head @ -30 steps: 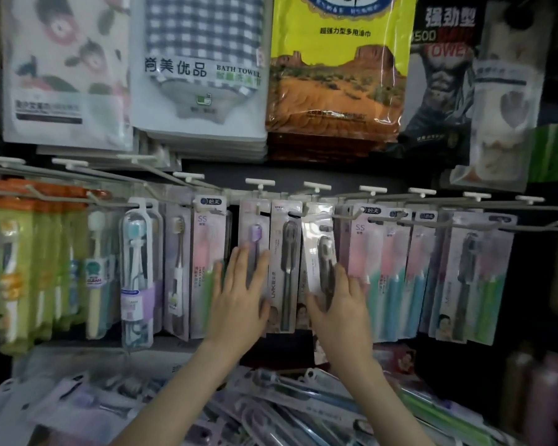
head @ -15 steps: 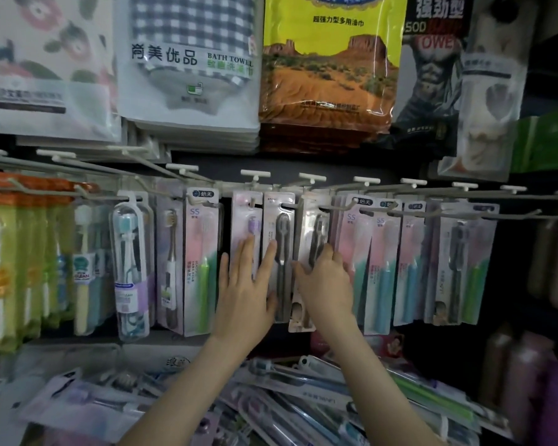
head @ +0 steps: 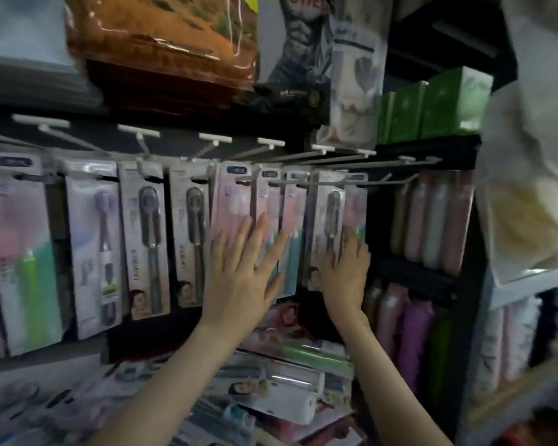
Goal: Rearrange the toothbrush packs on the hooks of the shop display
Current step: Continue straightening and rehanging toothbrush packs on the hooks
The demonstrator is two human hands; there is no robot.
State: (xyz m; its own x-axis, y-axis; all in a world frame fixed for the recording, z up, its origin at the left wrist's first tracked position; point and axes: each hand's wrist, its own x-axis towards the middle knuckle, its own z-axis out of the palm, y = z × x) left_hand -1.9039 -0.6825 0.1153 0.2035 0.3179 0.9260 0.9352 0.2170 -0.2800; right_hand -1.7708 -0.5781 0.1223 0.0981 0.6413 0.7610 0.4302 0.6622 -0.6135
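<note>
Hands shifted right | left hand (head: 242, 275) flat on pink packs (head: 236, 201), holding nothing | right hand (head: 345, 272) at dark-brush pack (head: 327, 217), grip unclear

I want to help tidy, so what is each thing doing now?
left hand: open, flat on the pink packs
right hand: on the rightmost dark-brush pack, grip unclear
pink packs: hanging on hooks
rightmost dark-brush pack: hanging on its hook
loose packs: lying heaped below

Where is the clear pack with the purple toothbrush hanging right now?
The clear purple toothbrush pack hangs left of centre in the head view, between a pink-and-green pack on its left and a dark grey toothbrush pack on its right.
</note>
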